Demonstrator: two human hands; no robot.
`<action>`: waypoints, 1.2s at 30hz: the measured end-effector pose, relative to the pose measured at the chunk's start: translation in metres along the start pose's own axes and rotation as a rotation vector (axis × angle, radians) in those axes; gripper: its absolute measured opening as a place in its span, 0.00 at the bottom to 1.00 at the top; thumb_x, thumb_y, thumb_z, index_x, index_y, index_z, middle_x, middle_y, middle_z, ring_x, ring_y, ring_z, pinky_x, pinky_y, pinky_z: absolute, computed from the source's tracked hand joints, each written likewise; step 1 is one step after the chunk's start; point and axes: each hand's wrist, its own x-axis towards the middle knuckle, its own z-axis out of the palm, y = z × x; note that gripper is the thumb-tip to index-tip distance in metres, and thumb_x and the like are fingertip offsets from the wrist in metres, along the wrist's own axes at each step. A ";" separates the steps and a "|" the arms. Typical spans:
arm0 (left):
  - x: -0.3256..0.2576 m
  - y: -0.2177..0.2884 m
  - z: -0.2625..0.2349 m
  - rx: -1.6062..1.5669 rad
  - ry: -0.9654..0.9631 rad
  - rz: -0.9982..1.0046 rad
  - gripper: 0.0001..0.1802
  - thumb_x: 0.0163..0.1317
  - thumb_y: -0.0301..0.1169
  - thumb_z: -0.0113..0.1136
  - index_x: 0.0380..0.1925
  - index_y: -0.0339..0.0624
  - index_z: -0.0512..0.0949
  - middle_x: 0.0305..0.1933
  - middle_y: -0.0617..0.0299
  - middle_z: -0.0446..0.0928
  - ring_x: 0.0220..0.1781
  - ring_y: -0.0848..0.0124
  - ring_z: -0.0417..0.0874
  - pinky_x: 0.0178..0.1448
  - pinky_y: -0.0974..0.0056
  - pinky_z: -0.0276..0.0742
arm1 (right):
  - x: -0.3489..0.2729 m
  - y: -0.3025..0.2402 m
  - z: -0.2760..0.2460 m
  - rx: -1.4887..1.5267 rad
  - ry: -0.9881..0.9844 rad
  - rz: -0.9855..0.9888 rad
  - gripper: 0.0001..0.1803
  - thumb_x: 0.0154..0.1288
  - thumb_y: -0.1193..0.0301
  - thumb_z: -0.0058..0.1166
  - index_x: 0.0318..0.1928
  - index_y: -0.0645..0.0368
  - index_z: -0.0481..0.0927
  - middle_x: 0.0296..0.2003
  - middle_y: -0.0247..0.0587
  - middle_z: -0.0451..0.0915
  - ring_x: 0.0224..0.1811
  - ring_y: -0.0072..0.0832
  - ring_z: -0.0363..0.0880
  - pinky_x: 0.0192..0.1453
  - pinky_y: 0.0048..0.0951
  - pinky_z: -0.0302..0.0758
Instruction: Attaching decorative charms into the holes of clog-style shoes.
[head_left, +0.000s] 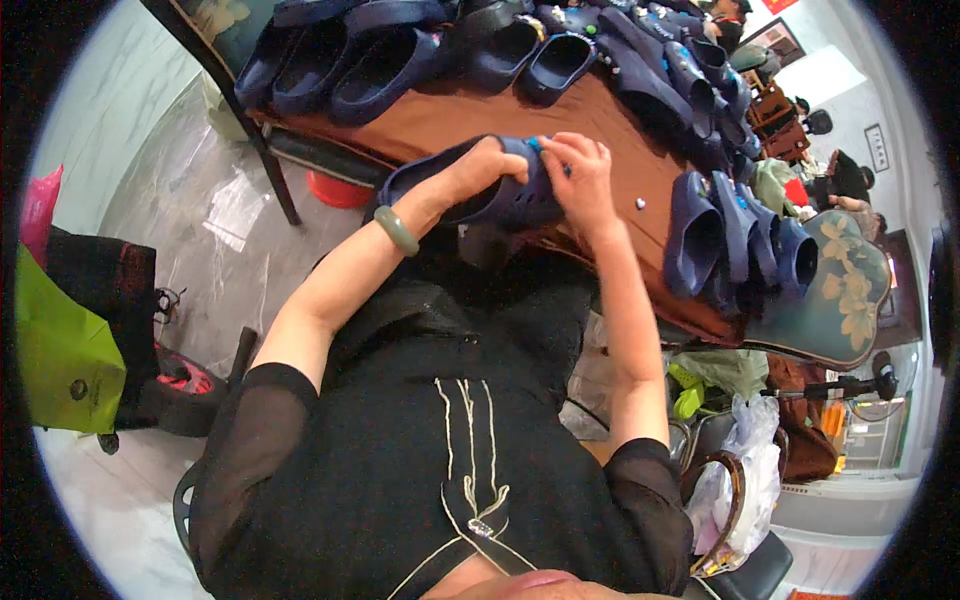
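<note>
A navy blue clog (520,208) with holes in its upper is held over the near edge of the table, in front of my body. My left hand (478,170), below a green bangle, reaches into its opening and grips the upper. The fingers inside the shoe are partly hidden. At the top of the upper, my right hand (582,182) pinches with thumb and forefinger at a small bright blue charm (534,146). Most of that charm is covered by the fingertips. A small white charm (640,203) lies on the brown cloth to the right of my right hand.
Many navy clogs (385,75) line the far side of the brown-covered table (460,115), some with colourful charms. More clogs (693,235) stand at the right. A red basin (338,188) sits underneath. A green bag (65,345) is at far left, a chair with plastic bags (740,480) at lower right.
</note>
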 end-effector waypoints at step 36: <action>-0.023 0.009 0.026 0.049 -0.236 0.052 0.32 0.44 0.18 0.51 0.55 0.35 0.67 0.48 0.65 0.74 0.50 0.74 0.73 0.59 0.67 0.68 | 0.054 0.000 -0.067 0.587 -0.812 0.540 0.28 0.35 0.80 0.67 0.43 0.59 0.74 0.39 0.33 0.77 0.44 0.21 0.73 0.51 0.23 0.69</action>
